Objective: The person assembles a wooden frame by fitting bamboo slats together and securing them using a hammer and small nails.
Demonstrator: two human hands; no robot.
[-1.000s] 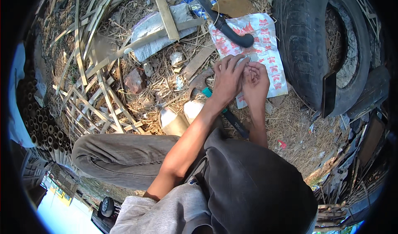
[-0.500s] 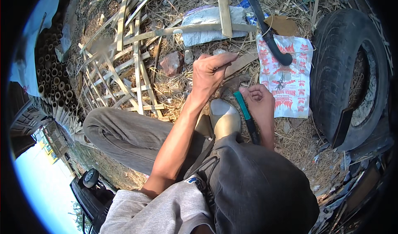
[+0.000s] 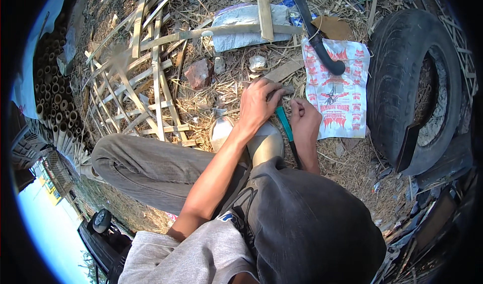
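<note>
My left hand (image 3: 259,103) is closed, its bent fingertips at the upper end of a tool with a green-and-black handle (image 3: 284,124). What those fingers pinch is hidden. Just right of the handle, my right hand (image 3: 306,119) has its fingers curled and its thumb against them; anything small in them cannot be made out. The tool leans between my right forearm and my shoe (image 3: 265,142), its head mostly covered. Beyond my right hand, a white sheet with red print (image 3: 347,117) carries a small cluster of thin dark pieces (image 3: 331,95), like nails.
A long dark tool with a hooked black handle (image 3: 329,60) lies across the sheet. An old tyre (image 3: 397,90) stands to the right. Crossed bamboo strips (image 3: 159,83) form a lattice at the left, with a reddish stone (image 3: 197,74) beside it. Stacked bamboo poles (image 3: 53,90) lie farther left.
My left hand has come down and rightward to the upper end of the green-handled tool. My right hand stays beside the handle, fingers still curled. The whole view has shifted slightly.
</note>
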